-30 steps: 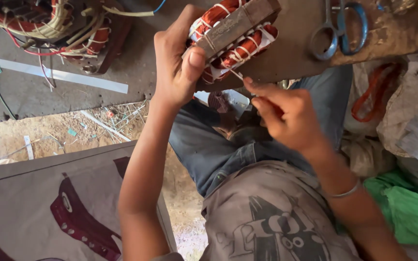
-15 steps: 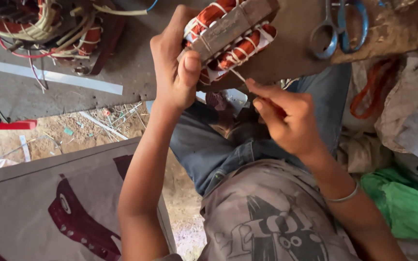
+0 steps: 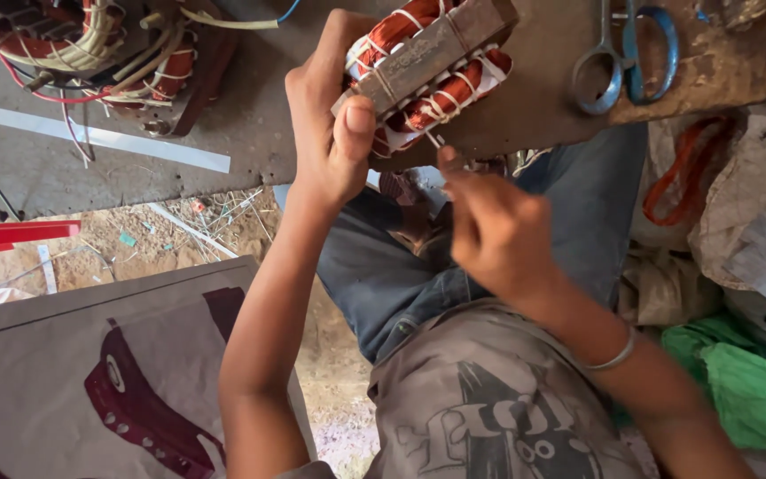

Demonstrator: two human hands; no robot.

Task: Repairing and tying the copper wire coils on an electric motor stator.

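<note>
Copper-red windings, bound with pale cord, wrap the motor stator [image 3: 432, 66] I hold up over the edge of the worn bench [image 3: 250, 115]. My left hand [image 3: 330, 133] is clamped round its near end, thumb pressed flat on the grey laminated core, fingers curled behind. The stator sits tilted, its far end higher and to the right.

My right hand [image 3: 494, 235] is pinched closed just below the stator, fingertips [image 3: 449, 164] meeting on a thin pale cord [image 3: 433, 140] that runs up to the winding. The cord looks taut; whether anything else sits in that pinch I cannot tell. A thin metal bangle [image 3: 609, 359] rides on that wrist.

On the bench, right of the stator: scissors [image 3: 618, 58], one loop blue, one bare metal, lying flat, apart from my hands. Far left on the bench: a second, larger winding [image 3: 90, 44] with loose red and cream wires, well apart.

Below the bench: my jeans-clad knee [image 3: 401, 275], sandy ground with scraps, a grey printed board [image 3: 64, 372] at left, green cloth [image 3: 746, 390] at right
</note>
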